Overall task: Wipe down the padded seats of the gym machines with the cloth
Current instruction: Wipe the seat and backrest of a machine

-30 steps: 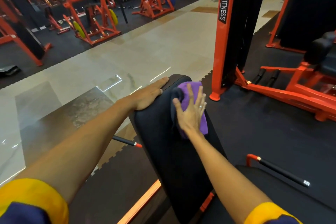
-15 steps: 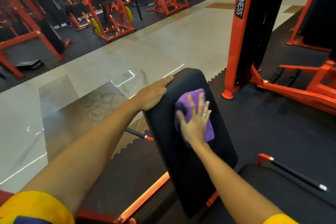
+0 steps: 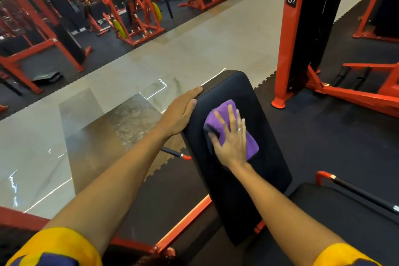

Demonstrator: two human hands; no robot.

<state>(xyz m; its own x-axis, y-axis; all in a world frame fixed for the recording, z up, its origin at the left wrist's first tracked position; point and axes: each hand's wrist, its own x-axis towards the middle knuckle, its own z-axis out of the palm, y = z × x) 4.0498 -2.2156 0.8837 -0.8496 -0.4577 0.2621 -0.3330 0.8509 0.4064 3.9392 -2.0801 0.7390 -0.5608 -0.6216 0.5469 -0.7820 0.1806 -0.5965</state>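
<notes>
Since half a second back: right hand and purple cloth have slid a little down the black back pad, away from its top edge; left hand unchanged on the pad's upper left corner.

Nearest: yellow sleeve cuffs at bottom corners, both forearms reaching forward. Black seat pad at lower right, just beside the back pad's lower end, a black-gripped handle above it.

Right hand flat, fingers spread, palm pressing the folded cloth onto the pad's middle; ring on one finger. Left hand open, palm down, fingers laid along the pad's edge, not curled round it.

Beyond: orange upright lettered "FITNESS" on dark rubber flooring. Pale tiled walkway past the pad. Far side: orange plate-loaded machines with yellow discs.
</notes>
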